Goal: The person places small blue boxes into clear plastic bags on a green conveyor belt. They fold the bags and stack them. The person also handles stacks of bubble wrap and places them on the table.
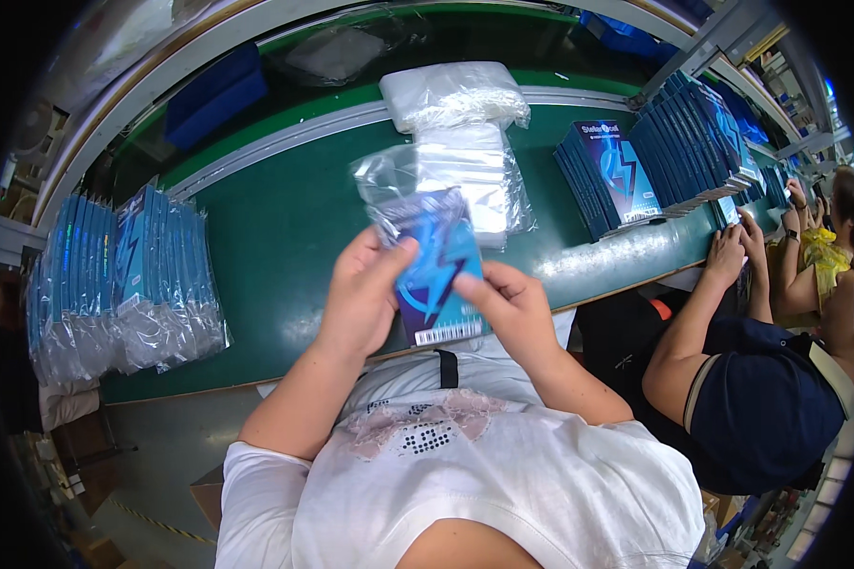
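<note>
My left hand (362, 284) and my right hand (510, 308) hold a flat blue and purple box (438, 275) with a lightning-bolt print, low over the table's front edge. Around its far end sits a clear plastic bag (389, 185), blurred and crumpled. My left thumb and fingers pinch the box's left edge together with the bag's mouth. On the right edge, my right thumb presses the printed face, with the fingers curled behind it. How far the box reaches into the bag is hard to make out.
Beyond my hands lies a stack of clear bags (460, 171), with a folded plastic bundle (455, 95) behind it. Bagged blue boxes (123, 275) stand at the left of the green table (285, 209). Unbagged boxes (617, 175) stand at the right, near a co-worker's hands (735, 245).
</note>
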